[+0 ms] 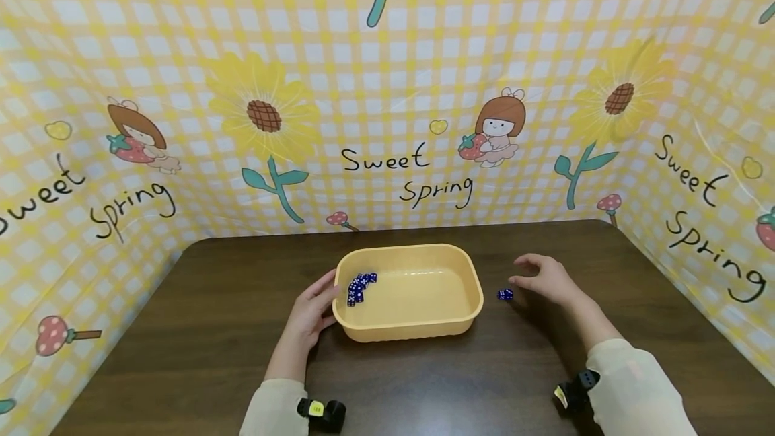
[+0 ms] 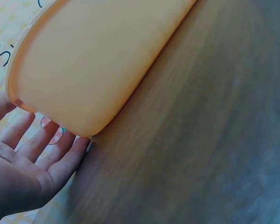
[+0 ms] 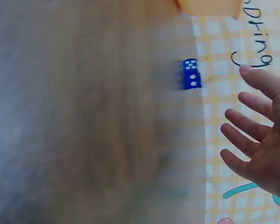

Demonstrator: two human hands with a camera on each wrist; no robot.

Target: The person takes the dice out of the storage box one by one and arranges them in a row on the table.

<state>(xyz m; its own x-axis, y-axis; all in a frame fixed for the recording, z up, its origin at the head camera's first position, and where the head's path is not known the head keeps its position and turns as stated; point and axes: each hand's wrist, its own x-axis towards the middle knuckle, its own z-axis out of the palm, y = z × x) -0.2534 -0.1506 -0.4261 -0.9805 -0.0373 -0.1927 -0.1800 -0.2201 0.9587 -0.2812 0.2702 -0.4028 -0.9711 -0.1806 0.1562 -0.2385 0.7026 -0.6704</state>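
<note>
A yellow plastic bin point(image 1: 412, 333) stands on the table, with several blue dice point(image 1: 359, 288) bunched inside its left end. My left hand point(image 1: 311, 308) holds that end, thumb at the rim; in the left wrist view its fingers point(image 2: 65, 161) lie along the outer wall. To the right of the bin, two blue dice point(image 1: 505, 295) sit side by side on the tabletop, white pips showing. My right hand point(image 1: 545, 280) hovers just right of this pair, fingers spread and nothing in them. The right wrist view shows the two dice point(image 3: 192, 74) apart from the fingertips.
The dark wooden table point(image 1: 200, 328) meets a yellow checked cloth point(image 1: 387, 73) with flower and girl prints at the back and both sides. Black wrist cameras are strapped over the left sleeve point(image 1: 275, 409) and the right sleeve point(image 1: 636, 382).
</note>
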